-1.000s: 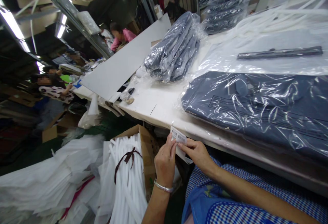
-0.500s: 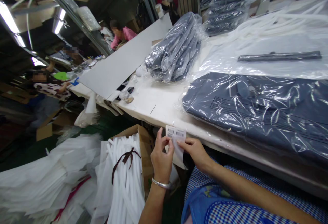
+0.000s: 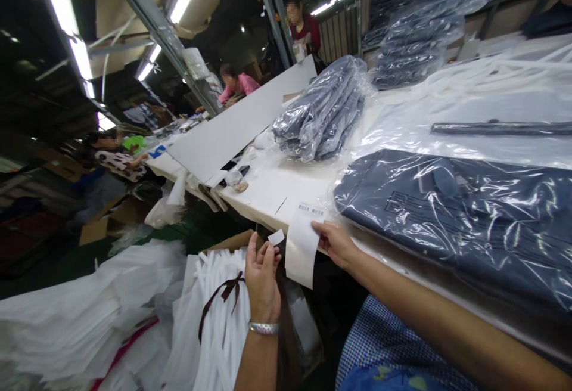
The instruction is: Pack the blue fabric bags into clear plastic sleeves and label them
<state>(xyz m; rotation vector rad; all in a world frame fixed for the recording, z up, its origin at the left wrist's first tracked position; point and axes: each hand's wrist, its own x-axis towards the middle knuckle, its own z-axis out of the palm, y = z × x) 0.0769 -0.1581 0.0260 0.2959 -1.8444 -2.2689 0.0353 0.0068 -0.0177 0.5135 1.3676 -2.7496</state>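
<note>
The left hand (image 3: 263, 286) pinched a small white label (image 3: 276, 237) at its fingertips, its grip nearly closed. The right hand (image 3: 338, 243), thumb against finger, gripped the upper right side of a white label strip (image 3: 300, 251) at the near edge of the worktop (image 3: 297, 183), beside a plastic-wrapped dark package (image 3: 465, 209).

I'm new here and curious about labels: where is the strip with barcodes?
In the head view, just below centre: the barcode strip is held by the right hand, overlapping the edge of the white table.
</note>
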